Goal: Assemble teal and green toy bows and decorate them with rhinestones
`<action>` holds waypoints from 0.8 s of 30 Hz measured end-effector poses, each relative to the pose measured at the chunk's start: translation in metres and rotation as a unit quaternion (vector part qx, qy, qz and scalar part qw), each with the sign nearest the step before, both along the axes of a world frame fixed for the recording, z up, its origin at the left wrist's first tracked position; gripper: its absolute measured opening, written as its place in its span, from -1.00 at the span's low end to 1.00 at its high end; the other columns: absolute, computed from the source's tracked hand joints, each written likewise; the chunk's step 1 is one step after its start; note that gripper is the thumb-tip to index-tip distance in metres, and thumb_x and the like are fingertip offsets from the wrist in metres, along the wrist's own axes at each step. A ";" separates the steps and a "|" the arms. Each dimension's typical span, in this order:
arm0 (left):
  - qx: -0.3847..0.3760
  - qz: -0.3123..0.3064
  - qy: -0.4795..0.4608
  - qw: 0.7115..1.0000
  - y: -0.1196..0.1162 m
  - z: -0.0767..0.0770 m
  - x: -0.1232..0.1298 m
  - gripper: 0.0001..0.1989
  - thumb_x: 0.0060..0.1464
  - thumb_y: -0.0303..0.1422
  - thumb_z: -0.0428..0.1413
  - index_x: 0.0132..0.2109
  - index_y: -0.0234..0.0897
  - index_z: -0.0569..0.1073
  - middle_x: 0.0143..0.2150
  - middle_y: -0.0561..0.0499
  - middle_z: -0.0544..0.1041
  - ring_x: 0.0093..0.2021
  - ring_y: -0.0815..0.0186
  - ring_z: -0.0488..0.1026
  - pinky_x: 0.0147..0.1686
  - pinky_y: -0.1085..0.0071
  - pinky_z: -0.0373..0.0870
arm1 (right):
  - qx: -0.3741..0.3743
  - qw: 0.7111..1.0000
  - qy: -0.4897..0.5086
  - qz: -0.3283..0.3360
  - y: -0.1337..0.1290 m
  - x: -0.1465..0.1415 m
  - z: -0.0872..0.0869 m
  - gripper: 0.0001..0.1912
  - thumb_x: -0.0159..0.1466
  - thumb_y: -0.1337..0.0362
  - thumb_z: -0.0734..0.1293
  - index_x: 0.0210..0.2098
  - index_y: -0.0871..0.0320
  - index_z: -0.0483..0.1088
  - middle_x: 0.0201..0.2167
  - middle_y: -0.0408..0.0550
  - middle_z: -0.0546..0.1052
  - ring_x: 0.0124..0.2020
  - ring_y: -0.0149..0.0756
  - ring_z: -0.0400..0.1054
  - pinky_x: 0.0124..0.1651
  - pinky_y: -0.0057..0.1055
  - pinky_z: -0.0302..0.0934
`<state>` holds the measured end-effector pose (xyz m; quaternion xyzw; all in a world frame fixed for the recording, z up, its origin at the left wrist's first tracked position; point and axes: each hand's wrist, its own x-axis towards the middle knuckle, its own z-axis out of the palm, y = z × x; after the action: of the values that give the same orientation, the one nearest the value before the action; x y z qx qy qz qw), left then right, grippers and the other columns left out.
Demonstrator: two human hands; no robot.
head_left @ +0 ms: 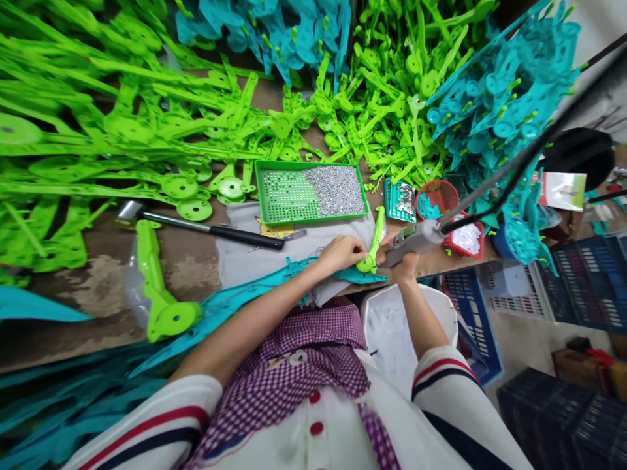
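My left hand (344,253) is closed at the lower end of a small green plastic part (376,243), its fingertips pressed against it. The green part stands tilted over a long teal plastic piece (255,287) along the table's front edge. Wrapped round a grey power tool (414,241) just to the right, my right hand (399,261) is closed, and the tool's front end is close to the green part. Thin wires or threads lie on the teal piece near my left wrist. The tips of my right fingers are partly hidden by the tool.
Behind my hands is a green tray (262,196) of small metal pieces. A hammer (210,230) and a larger green part (157,287) lie left. Small tubs, including a red one (476,248), stand right. Green and teal piles rise behind; a dark cable crosses the right side.
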<state>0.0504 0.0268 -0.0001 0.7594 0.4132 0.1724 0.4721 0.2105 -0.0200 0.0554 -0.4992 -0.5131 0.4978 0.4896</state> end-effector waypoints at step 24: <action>0.068 0.140 0.165 0.974 -0.031 0.022 -0.094 -0.74 0.24 -0.33 0.06 -0.01 -0.27 0.55 -0.10 -0.13 0.62 -0.01 0.07 0.52 0.00 0.30 0.35 | 0.210 0.963 -0.149 0.075 0.043 -0.132 0.064 -0.51 0.26 -0.07 0.37 0.08 0.03 0.34 0.00 -0.06 0.50 0.01 -0.22 0.41 0.09 -0.26 0.31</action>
<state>-0.0431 -0.0042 0.0215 0.7420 0.5750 0.1370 0.3161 0.0782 0.0227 0.1194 -0.4144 -0.7089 0.3341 0.4627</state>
